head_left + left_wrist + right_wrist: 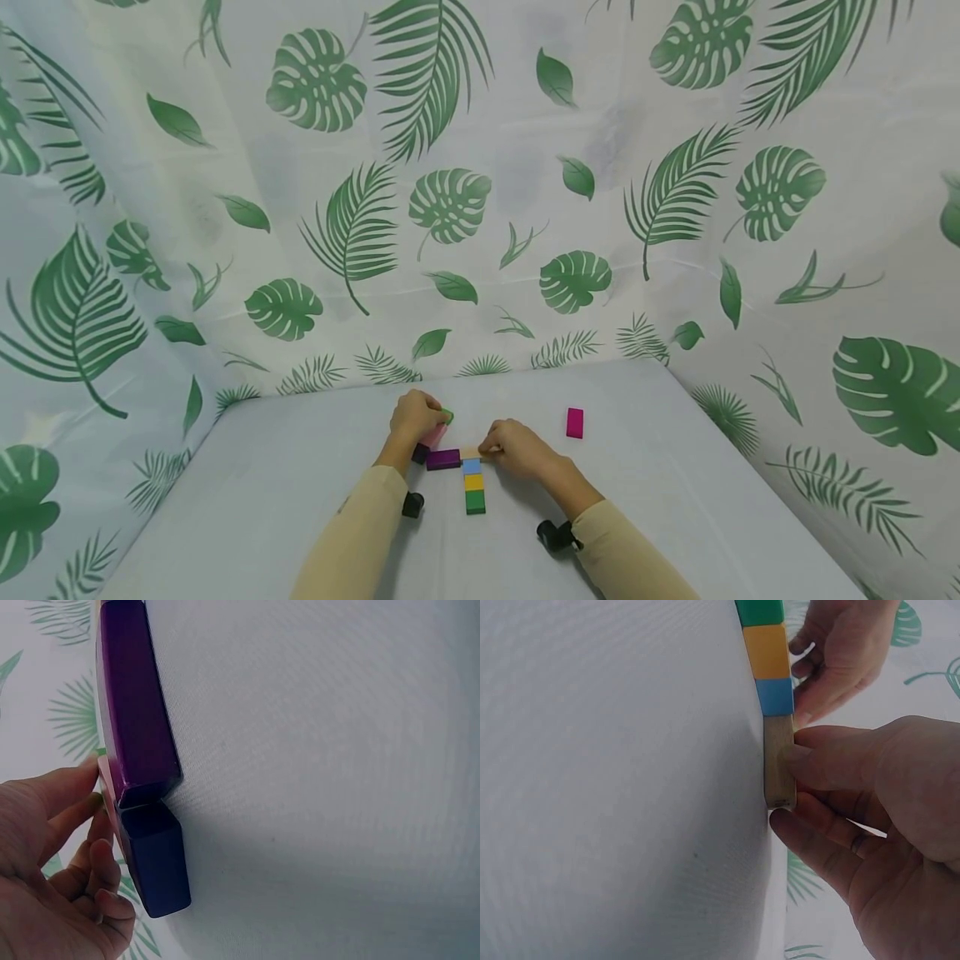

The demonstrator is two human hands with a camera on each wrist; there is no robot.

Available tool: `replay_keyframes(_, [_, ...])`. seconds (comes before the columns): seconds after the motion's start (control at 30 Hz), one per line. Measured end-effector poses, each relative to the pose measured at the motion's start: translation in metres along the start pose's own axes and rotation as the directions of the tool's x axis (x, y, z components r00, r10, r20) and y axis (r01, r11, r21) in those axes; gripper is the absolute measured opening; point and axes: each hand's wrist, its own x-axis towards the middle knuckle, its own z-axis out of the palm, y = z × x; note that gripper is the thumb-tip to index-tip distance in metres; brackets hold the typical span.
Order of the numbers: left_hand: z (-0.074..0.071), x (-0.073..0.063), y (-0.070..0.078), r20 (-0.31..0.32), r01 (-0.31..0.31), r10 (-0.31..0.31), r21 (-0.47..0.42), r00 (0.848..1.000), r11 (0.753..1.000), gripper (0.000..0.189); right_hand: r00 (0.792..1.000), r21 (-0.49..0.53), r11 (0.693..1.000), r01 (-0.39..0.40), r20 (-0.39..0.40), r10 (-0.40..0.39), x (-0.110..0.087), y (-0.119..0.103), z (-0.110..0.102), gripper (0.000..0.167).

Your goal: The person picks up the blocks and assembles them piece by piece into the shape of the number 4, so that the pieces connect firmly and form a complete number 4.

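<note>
On the white table, my left hand [416, 417] pinches a light green block [447, 416] at the far end of a pink block [434, 436]. The fingers partly cover both. A dark navy block [156, 859] meets the end of a purple block [139, 705], close under that hand. My right hand [517, 450] grips a plain wooden block [778, 761] with thumb and fingers at its end. From the wooden block a row runs toward me: a blue block [471, 467], a yellow block [473, 482] and a green block [475, 502].
A magenta block [574, 422] lies apart at the right, beyond my right hand. Leaf-printed cloth [517, 192] hangs behind the table and along its sides. Black wrist cameras [555, 536] sit beneath the sleeves, close to the tabletop [300, 467].
</note>
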Motion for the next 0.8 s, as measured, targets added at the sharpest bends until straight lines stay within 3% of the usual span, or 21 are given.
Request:
replay_keyframes(0.4, [0.0035,0.0034,0.0015,-0.006,0.034,-0.034,0.019,0.999,0.999,0.022,1.000,-0.004,1.000,0.027,-0.006,-0.027,-0.0001,-0.0009,-0.0012,0.017])
replay_keyframes(0.8, [0.0019,0.0014,0.0018,-0.005,0.010,-0.010,0.028,1.000,1.000,0.021,0.999,-0.015,0.999,0.030,-0.008,-0.031,0.0011,-0.0003,0.0000,0.017])
